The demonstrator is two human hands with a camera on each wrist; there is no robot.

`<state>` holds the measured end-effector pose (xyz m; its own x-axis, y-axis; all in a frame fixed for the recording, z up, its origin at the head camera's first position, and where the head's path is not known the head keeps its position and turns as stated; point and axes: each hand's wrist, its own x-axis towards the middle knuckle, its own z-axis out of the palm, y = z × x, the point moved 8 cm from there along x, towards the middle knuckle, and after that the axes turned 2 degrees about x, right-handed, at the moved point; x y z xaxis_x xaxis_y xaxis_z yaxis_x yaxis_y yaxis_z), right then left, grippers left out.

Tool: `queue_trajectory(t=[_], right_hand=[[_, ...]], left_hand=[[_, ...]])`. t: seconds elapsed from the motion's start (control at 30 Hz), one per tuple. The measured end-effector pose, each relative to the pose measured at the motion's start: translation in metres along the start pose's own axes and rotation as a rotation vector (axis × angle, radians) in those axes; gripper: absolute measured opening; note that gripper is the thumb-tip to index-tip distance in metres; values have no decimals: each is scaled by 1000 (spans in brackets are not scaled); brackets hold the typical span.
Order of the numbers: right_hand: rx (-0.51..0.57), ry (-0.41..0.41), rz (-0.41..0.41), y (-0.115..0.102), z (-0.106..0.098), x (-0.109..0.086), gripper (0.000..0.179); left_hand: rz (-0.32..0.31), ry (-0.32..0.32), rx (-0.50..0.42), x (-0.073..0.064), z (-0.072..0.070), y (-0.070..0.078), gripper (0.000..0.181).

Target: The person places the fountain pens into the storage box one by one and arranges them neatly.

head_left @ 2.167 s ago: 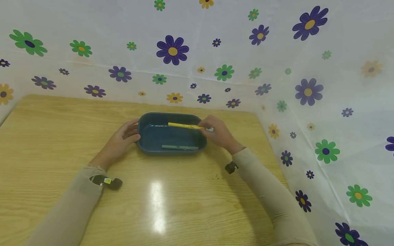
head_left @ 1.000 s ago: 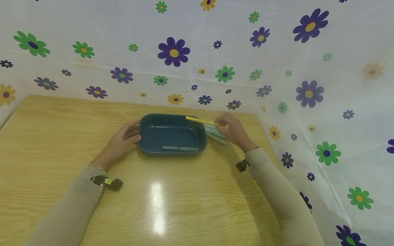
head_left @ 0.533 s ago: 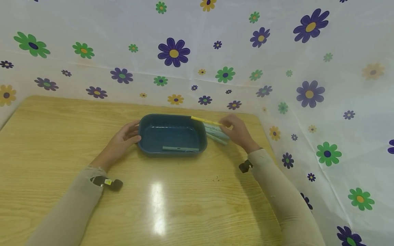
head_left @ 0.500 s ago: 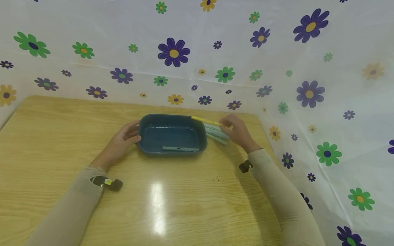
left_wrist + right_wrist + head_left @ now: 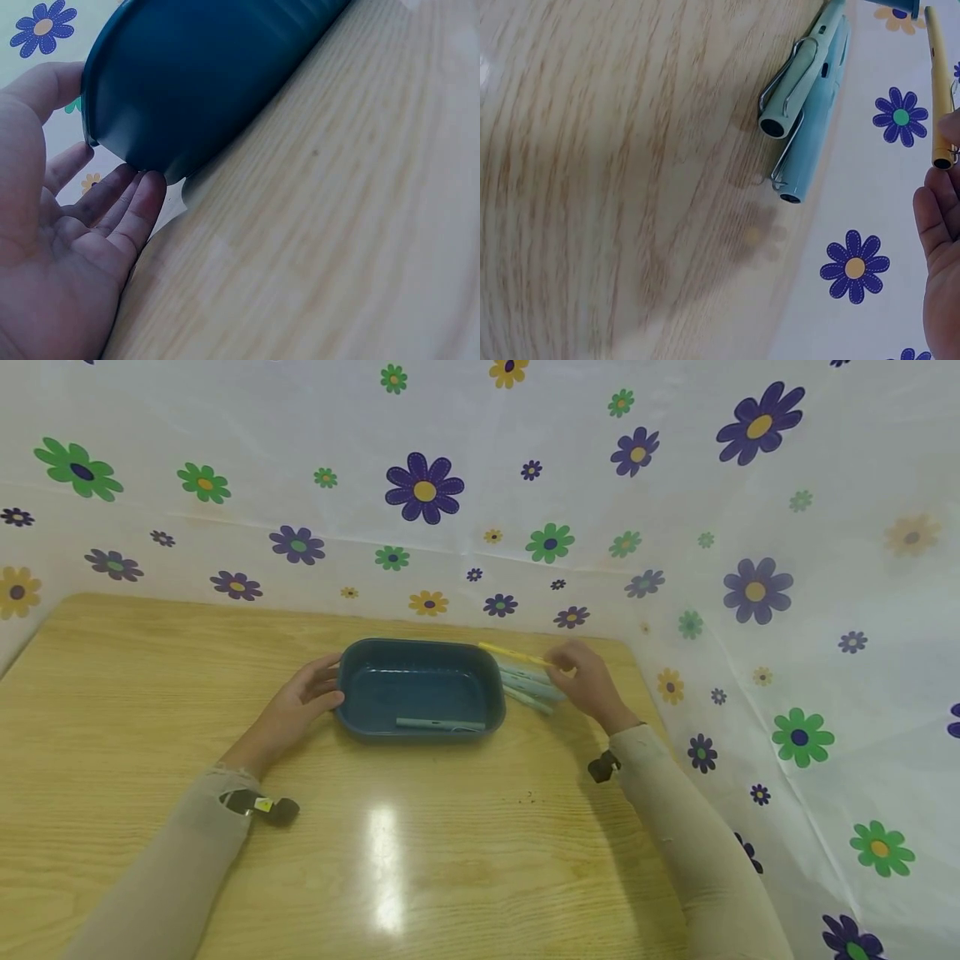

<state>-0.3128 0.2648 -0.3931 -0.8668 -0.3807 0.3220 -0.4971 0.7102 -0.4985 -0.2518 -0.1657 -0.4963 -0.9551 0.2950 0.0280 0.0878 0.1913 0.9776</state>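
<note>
At the left end of a dark blue plastic box (image 5: 375, 697), my left hand (image 5: 303, 693) touches the rim and wall with relaxed fingers and thumb. The left wrist view shows fingertips (image 5: 151, 184) against the lower wall of the box. A grey-green pen (image 5: 438, 724) lies inside along the near wall. My right hand (image 5: 588, 681) pinches a yellow pen (image 5: 513, 653) by one end, just right of the box. Below it are several pale pens beside the box; in the right wrist view a light green pen (image 5: 799, 86) overlaps a light blue pen (image 5: 814, 135), both with wire clips.
The wooden table (image 5: 300, 860) meets a white flower-print sheet (image 5: 247, 418) behind and at the right. A small black wrist camera (image 5: 283, 812) sits at the left cuff, another black camera (image 5: 603, 766) at the right cuff.
My right hand has moved right with the yellow pen, from over the box's right end to beyond it. The pale pens beside the box now show. My left hand and the box stay put.
</note>
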Motion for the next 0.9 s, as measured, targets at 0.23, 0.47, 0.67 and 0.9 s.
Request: queue_trajectory(t=[0.23, 0.47, 0.67, 0.9], right_hand=[[-7, -7, 21, 7, 1, 1, 17], [-35, -9, 62, 12, 3, 4, 18], [-61, -56, 106, 21, 13, 10, 21], [-91, -81, 105, 25, 20, 15, 23]], left_hand=[[0, 7, 4, 1, -1, 0, 68], [2, 10, 7, 1, -1, 3, 68], [-6, 7, 1, -2, -1, 2, 70], [6, 14, 2, -1, 0, -1, 68]])
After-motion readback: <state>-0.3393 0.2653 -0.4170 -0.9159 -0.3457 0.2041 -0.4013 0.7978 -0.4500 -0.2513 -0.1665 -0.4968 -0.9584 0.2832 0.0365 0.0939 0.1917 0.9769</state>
